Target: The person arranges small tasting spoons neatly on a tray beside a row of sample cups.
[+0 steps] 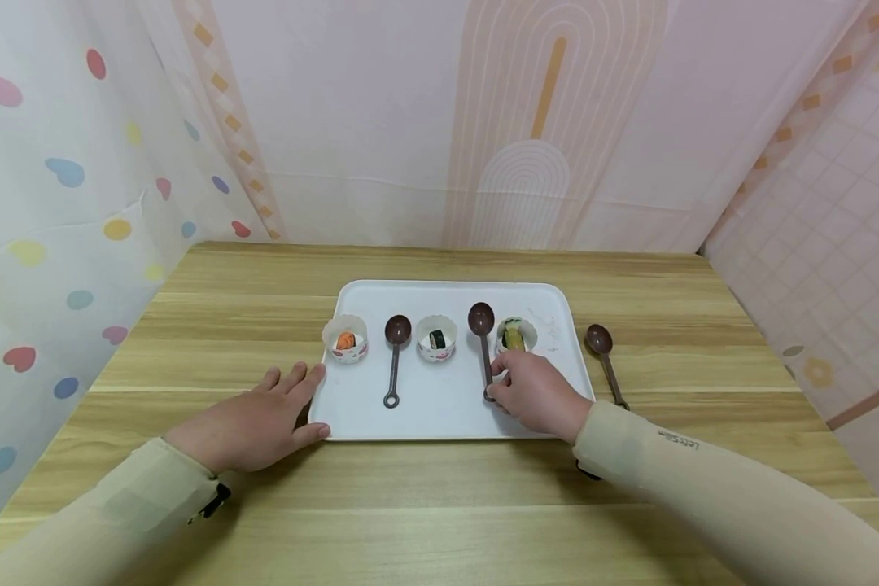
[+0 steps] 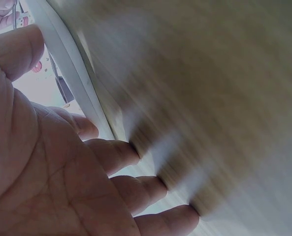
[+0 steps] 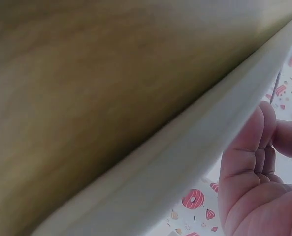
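My right hand [image 1: 538,392] pinches the handle of a brown measuring spoon [image 1: 481,319] between thumb and fingers. The spoon's bowl points to the back of the white tray [image 1: 366,419], just left of a patterned paper cup [image 1: 530,334] with a green-and-yellow piece in it. At the tray's left edge, my left hand [image 1: 252,427] has its fingers spread, palm down. In the left wrist view the fingertips [image 2: 185,216] touch the wooden table and the thumb lies by the tray rim. The right wrist view shows curled fingers over the tray, beside a printed cup wall [image 3: 202,209].
A second brown spoon [image 1: 398,330] lies on the tray between a paper cup [image 1: 352,353] holding an orange-topped piece and a cup [image 1: 437,355] holding a small dark-wrapped roll. Another brown spoon [image 1: 599,338] rests on the table [image 1: 439,521] to the tray's right. Patterned curtains [image 1: 366,122] enclose the table.
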The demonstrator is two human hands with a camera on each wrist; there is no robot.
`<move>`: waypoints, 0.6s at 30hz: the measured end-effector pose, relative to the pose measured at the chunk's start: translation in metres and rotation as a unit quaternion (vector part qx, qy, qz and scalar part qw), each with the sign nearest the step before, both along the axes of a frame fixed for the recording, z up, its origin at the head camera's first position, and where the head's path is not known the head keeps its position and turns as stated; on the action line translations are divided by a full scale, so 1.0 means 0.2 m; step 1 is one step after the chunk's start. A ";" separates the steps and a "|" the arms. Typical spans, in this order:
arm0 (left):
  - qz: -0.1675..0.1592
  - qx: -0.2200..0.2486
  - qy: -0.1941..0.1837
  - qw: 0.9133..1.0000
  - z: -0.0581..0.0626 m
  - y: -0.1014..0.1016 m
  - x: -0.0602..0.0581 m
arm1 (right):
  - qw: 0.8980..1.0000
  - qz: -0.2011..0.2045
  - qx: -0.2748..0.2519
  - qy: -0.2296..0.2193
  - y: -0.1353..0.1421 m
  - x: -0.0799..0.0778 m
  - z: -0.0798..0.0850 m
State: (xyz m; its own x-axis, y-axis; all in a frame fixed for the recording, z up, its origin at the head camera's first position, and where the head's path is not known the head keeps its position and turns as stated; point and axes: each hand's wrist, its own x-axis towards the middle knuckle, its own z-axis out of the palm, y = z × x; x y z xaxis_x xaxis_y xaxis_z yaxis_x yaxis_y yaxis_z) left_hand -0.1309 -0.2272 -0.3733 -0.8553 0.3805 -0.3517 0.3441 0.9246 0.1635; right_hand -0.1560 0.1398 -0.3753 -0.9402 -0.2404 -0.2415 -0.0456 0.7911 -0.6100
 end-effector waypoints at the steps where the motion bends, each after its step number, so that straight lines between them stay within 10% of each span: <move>1: -0.001 0.000 0.001 1.000 0.00 0.00 0.00 | 1.000 0.000 0.002 -0.001 0.00 0.00 0.00; 18: -0.007 0.005 0.009 1.000 0.00 -0.01 0.01 | 0.999 0.005 0.030 0.011 -0.03 -0.01 -0.03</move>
State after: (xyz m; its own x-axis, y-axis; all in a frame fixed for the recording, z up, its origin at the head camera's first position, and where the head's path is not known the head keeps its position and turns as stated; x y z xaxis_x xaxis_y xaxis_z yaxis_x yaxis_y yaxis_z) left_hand -0.1294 -0.2288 -0.3737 -0.8564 0.3956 -0.3318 0.3595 0.9181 0.1667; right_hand -0.1586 0.1338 -0.3815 -0.9428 -0.2357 -0.2359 -0.0661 0.8255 -0.5605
